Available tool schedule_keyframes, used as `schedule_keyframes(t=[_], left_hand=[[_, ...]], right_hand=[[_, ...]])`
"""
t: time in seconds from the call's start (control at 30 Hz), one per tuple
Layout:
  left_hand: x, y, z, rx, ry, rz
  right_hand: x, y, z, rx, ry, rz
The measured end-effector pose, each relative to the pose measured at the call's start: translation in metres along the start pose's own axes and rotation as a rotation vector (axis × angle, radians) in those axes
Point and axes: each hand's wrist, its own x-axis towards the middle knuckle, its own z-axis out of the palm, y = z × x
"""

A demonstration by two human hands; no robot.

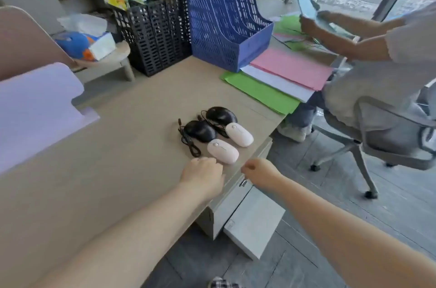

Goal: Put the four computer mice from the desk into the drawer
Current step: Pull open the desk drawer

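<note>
Mice (four, seemingly unbranded) lie on desk.

**Four mice grouped near the tabletop's right edge**

Four computer mice sit in a tight cluster on the tabletop, close to its right edge. Two corded mice lie behind: one on the left, the other further back and right. Two cordless mice lie in front: the nearer just ahead of the left hand, the other to its right and further back. The right hand is off the table edge, above the drawer unit below. Behind the mice stand two file racks side by side, with paper folders lying to the right. A seated person is beyond the right edge.
</note>
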Motion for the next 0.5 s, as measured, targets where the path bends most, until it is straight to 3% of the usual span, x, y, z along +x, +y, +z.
schedule_keyframes(t=[0.1,0.3,0.5], left_hand=[[0.017,0.013,0.036,-0.003,0.058,0.098],[0.05,0.013,0.099,-0.115,0.256,0.126],[0.052,0.006,0.132,-0.099,0.351,0.126]], right_hand=[[0.011,0.04,0.02,0.036,-0.005,0.03],[0.053,0.106,0.066,0.062,0.013,0.04],[0.09,0.128,0.1,0.269,0.046,0.015]])
